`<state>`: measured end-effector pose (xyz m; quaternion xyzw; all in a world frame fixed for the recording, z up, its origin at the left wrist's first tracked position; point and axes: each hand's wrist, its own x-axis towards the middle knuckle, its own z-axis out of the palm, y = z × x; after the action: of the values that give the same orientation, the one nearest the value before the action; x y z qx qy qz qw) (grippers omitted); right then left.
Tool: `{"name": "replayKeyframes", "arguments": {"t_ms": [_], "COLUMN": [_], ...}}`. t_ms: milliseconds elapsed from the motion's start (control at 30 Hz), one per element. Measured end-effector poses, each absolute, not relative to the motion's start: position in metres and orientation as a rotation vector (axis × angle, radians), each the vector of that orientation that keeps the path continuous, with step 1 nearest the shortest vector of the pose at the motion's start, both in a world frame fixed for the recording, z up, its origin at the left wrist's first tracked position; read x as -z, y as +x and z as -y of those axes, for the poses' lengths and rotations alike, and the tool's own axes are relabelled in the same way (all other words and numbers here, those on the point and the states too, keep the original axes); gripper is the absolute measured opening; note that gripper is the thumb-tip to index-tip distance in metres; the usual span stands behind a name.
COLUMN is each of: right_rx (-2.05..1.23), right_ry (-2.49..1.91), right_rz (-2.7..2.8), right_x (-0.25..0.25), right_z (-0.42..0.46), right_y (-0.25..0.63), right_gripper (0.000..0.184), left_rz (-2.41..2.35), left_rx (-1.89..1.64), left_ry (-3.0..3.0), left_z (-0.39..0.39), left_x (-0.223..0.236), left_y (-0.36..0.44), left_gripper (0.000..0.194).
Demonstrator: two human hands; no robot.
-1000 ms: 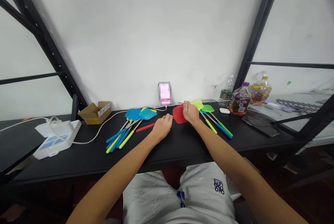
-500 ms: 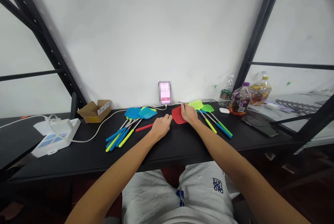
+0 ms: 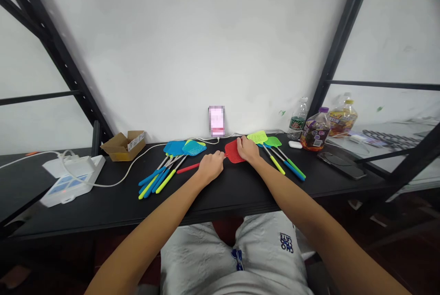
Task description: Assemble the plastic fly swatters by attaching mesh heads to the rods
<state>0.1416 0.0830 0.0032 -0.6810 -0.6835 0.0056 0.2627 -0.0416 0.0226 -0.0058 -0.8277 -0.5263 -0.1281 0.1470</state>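
Between my hands a red fly swatter [image 3: 233, 152] lies over the black desk, its handle pointing left. My left hand [image 3: 211, 166] is closed around its shaft near the head, hiding that part. My right hand [image 3: 248, 149] grips the right side of the mesh head, fingers curled over the edge. To the left, several blue and yellow fly swatters [image 3: 175, 148] lie in an overlapping pile, handles toward me. On the right, beside my right hand, a smaller group of yellow, blue and green fly swatters [image 3: 257, 137] rests with handles angled toward the front right.
A phone [image 3: 216, 121] leans on the wall behind, its white cable running left. On the left are an open cardboard box [image 3: 123, 145] and a white power strip [image 3: 74, 183]. Bottles [image 3: 315, 130], a white earbud case [image 3: 295, 144] and a dark phone [image 3: 342, 165] sit at right.
Both hands keep the same hold on the red fly swatter. The whole view has shifted very slightly; nothing on the desk has visibly moved.
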Motion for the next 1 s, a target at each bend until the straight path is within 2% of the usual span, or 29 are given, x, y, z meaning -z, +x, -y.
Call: {"name": "replayKeyframes", "arguments": {"t_ms": [567,1000], "right_rx": [-0.067,-0.054], "right_ry": [-1.85,-1.848], "right_rz": [1.851,1.837], "right_x": [-0.0031,-0.001], "right_z": [-0.0819,-0.0845], "right_y": [0.1405,0.1439], "right_gripper": [0.053,0.051], "left_rz": [1.518,1.622], "left_rx": [0.384,0.413], "left_ry": [-2.347,-2.341], "left_z": [-0.0236,-0.0216], "left_x": [0.0056,0.0027], "left_y": [-0.0427,-0.0446], "left_gripper": [0.034,0.043]}}
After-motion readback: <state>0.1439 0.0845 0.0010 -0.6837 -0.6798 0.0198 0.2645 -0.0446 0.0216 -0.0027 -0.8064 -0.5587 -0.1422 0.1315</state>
